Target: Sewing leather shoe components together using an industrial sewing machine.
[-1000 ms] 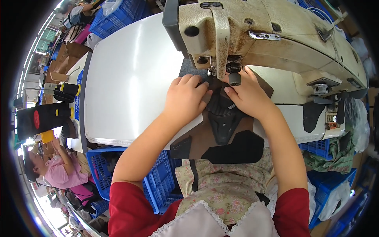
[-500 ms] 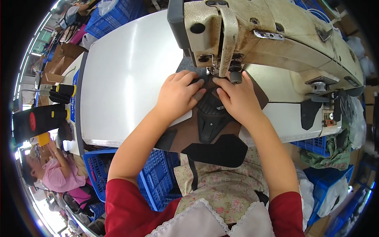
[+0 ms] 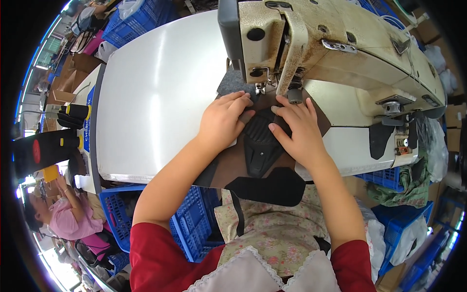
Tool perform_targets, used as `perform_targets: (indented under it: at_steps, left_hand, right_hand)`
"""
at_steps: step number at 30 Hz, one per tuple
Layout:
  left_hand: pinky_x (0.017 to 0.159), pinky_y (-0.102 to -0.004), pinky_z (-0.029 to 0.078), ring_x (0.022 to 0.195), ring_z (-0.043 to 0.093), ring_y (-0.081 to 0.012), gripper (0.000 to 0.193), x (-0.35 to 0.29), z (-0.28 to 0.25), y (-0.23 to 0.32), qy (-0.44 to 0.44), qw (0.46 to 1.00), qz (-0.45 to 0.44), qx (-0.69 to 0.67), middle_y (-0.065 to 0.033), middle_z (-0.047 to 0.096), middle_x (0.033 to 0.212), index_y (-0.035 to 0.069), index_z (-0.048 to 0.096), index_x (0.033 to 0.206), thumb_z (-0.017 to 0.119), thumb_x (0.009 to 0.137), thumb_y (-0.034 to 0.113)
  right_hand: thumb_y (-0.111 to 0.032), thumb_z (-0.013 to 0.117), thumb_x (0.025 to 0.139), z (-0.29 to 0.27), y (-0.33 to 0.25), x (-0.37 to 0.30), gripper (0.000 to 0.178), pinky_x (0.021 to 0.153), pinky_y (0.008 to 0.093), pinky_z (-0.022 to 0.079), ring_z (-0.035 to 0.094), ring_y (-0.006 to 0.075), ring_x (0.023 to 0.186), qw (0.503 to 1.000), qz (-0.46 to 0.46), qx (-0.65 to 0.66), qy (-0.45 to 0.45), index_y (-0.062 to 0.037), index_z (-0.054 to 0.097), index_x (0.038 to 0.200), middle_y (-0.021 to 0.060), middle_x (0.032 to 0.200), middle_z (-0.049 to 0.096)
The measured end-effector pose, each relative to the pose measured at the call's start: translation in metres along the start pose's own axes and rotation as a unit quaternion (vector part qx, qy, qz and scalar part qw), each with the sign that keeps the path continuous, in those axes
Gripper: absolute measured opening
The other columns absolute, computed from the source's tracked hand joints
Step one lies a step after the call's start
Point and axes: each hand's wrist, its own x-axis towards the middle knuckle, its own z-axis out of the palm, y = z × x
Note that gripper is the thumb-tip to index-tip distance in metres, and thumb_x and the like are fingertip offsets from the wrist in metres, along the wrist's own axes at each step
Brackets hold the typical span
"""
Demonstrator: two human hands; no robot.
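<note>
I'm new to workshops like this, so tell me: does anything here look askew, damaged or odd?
Only wear: the sewing machine has chipped, stained cream paint. Both hands, left and right, lie flat on the brown and black piece at the needle, which hangs partly over the table edge.

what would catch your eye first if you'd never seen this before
The big, worn cream sewing machine fills the top of the view, its needle end over a white table. Just below it, the left hand and right hand press flat on a brown and black shoe-upper piece. Blue crates sit under the table.
</note>
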Motion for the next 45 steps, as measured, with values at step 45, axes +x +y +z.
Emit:
perform_targets:
  at_steps: [45]
  left_hand:
    - [0.078,-0.0397,0.055,0.104,0.064,-0.0295,0.014,0.016,0.016,0.013,-0.012,0.994,0.023,0.106,-0.0136,0.068,0.109,0.003,0.064,0.088,0.068,0.084,0.015]
  right_hand:
    - [-0.041,0.07,0.083,-0.041,0.009,0.046,0.035,0.099,0.0465,0.039,0.049,0.0254,0.126,0.972,-0.009,-0.187,-0.144,-0.0096,0.075,0.098,0.0066,0.125,0.06]
